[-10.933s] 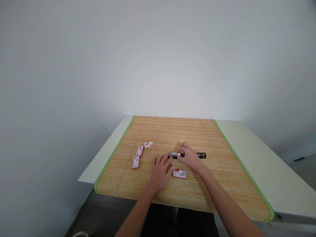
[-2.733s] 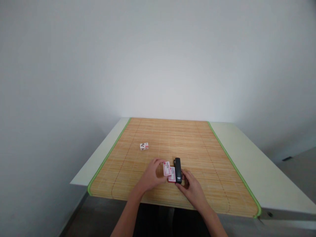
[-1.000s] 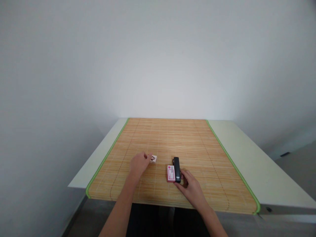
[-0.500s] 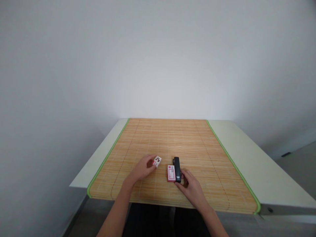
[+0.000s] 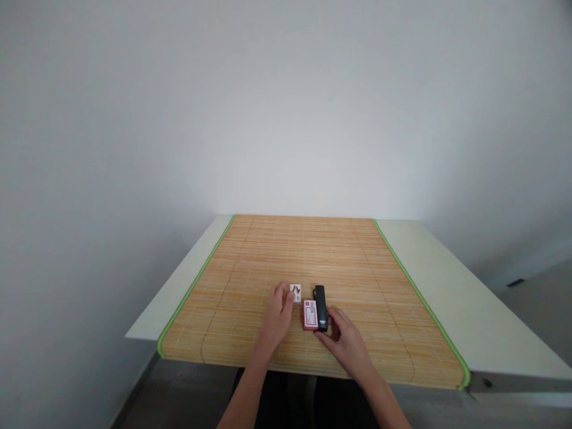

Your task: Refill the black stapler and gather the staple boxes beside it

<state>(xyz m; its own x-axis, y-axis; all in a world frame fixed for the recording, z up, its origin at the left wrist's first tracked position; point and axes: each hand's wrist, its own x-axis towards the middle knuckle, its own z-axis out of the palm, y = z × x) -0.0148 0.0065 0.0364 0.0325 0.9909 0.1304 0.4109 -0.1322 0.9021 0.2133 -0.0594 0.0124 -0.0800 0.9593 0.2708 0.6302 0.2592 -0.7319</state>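
A black stapler [image 5: 320, 307] lies lengthwise on the bamboo mat [image 5: 313, 262], near its front edge. A stack of red-and-white staple boxes [image 5: 310, 315] rests against the stapler's left side. My right hand [image 5: 344, 341] touches the stapler's near end, fingers curled round it. My left hand [image 5: 279, 313] pinches a small white box [image 5: 295, 292] just left of the stack, close to the mat.
The mat has green edging and covers a pale table [image 5: 447, 286]. A plain white wall stands behind. Dark floor shows below the table's front edge.
My left hand has carried the small white box rightward from the mat's left-middle to beside the red boxes. My right hand has stayed at the stapler.
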